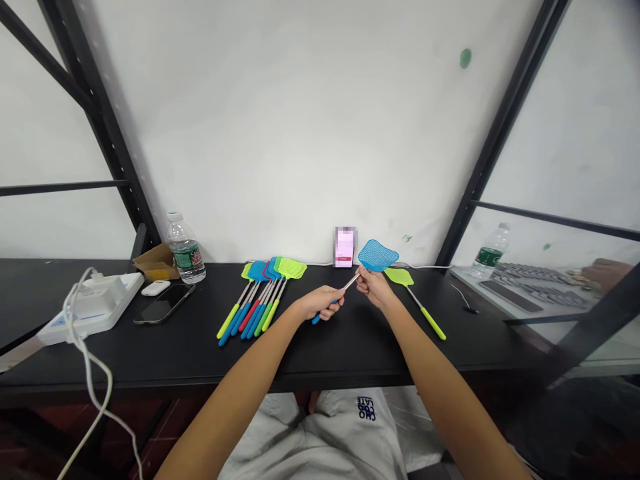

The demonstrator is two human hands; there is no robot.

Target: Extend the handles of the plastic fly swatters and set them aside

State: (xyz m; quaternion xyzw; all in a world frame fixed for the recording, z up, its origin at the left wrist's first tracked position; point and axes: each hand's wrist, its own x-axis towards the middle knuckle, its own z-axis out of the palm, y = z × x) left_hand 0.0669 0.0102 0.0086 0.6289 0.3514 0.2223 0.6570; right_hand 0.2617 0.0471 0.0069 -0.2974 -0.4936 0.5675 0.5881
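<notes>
I hold the blue swatter (379,256) above the surface (350,353), left hand (323,303) wrapped round its lower end, right hand (372,283) pinching higher up; uneven pulling could bend the shaft (351,281).

Blue swatter (379,256), lower centre: handle in left hand (324,303), shaft near head in right hand (373,287); overlapping swatters (257,319), lower left; lime swatter (433,323), lower right; black counter (320,360) beneath

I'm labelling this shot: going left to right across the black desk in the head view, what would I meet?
White power strip, water bottle, row of fly swatters, left hand, right hand, single green fly swatter, short cable.
</notes>
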